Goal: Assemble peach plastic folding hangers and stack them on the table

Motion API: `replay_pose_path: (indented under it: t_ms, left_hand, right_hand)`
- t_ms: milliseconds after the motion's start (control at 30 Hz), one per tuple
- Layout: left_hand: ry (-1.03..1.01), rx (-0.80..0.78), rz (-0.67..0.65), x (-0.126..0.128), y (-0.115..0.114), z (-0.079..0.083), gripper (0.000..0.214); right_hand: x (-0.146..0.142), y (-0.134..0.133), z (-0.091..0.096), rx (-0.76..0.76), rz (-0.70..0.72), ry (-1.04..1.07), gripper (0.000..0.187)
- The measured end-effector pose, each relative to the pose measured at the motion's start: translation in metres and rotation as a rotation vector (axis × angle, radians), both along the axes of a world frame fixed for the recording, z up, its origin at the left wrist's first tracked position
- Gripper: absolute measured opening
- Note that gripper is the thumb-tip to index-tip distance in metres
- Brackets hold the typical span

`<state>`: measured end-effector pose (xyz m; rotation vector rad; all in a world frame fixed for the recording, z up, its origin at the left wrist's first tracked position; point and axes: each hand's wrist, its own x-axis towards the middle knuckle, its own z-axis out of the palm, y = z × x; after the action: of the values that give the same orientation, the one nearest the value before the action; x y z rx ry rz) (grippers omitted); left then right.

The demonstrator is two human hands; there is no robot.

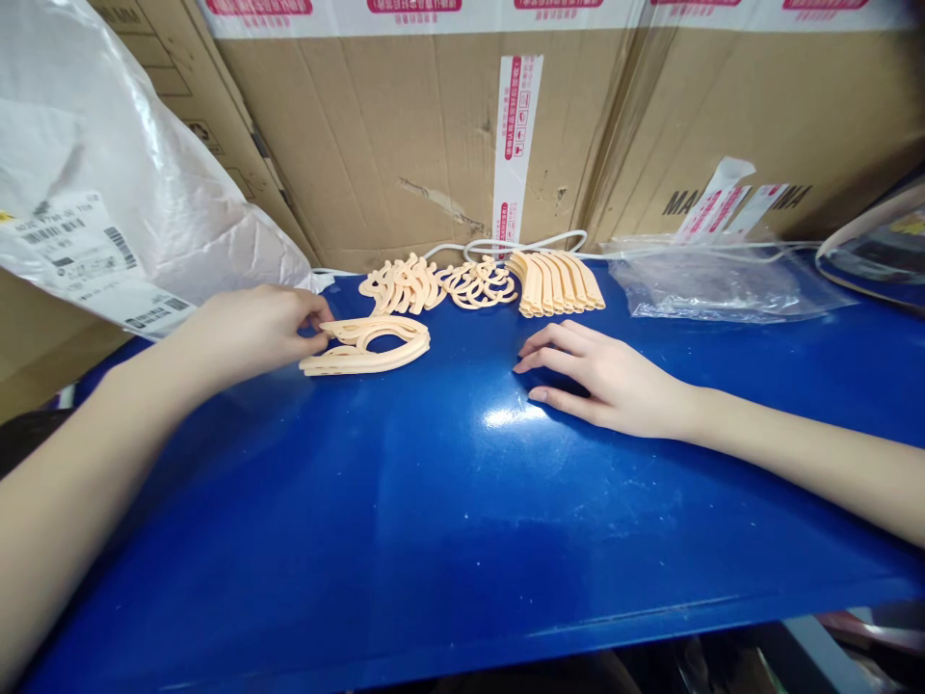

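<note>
My left hand (252, 331) pinches the left end of a small stack of peach plastic hanger pieces (368, 345) lying flat on the blue table (448, 501). My right hand (599, 376) rests on the table to the right of that stack, fingers spread and touching the surface, holding nothing. Behind, against the boxes, lie a loose pile of curved peach pieces (434, 284) and a neat row of peach pieces set on edge (556, 282).
Cardboard boxes (434, 135) wall off the back of the table. A white plastic bag with labels (108, 183) hangs at the left. A clear plastic bag (715, 284) and a white cable (527, 243) lie at the back right. A clear curved object (878, 246) sits far right.
</note>
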<state>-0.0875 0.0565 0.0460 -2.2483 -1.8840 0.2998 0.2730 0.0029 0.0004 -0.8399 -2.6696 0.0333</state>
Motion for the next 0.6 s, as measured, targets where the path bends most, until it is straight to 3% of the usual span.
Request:
replay_pose_path:
  t_ms: [400, 600]
  left_hand:
    - [0.055, 0.035, 0.012, 0.005, -0.004, -0.001, 0.022]
    - [-0.012, -0.002, -0.011, -0.007, 0.003, -0.003, 0.031]
  right_hand:
    - [0.000, 0.001, 0.000, -0.001, 0.003, 0.003, 0.032]
    - [0.000, 0.000, -0.001, -0.003, 0.001, -0.004, 0.032]
